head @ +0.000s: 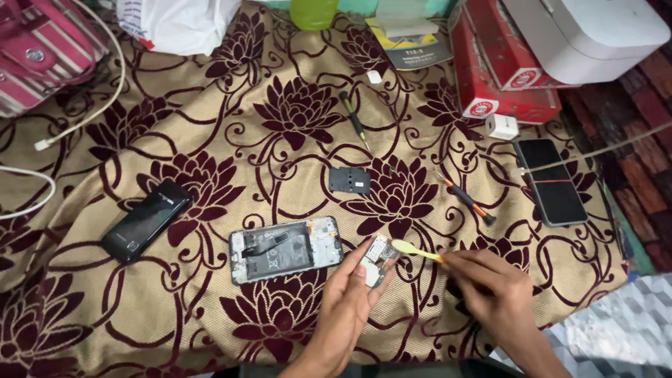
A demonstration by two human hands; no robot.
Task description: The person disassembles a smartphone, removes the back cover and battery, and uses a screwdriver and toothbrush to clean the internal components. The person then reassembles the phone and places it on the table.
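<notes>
While my left hand grips the small circuit board just right of the opened phone on the flowered cloth, my right hand pinches the yellow brush, its head on the board's top edge. I judge light, short strokes work best, with the board held steady and kept clear of the orange-tipped tool nearby.

Left hand cupped upward; right hand pinched (fingers curled tight).
</notes>
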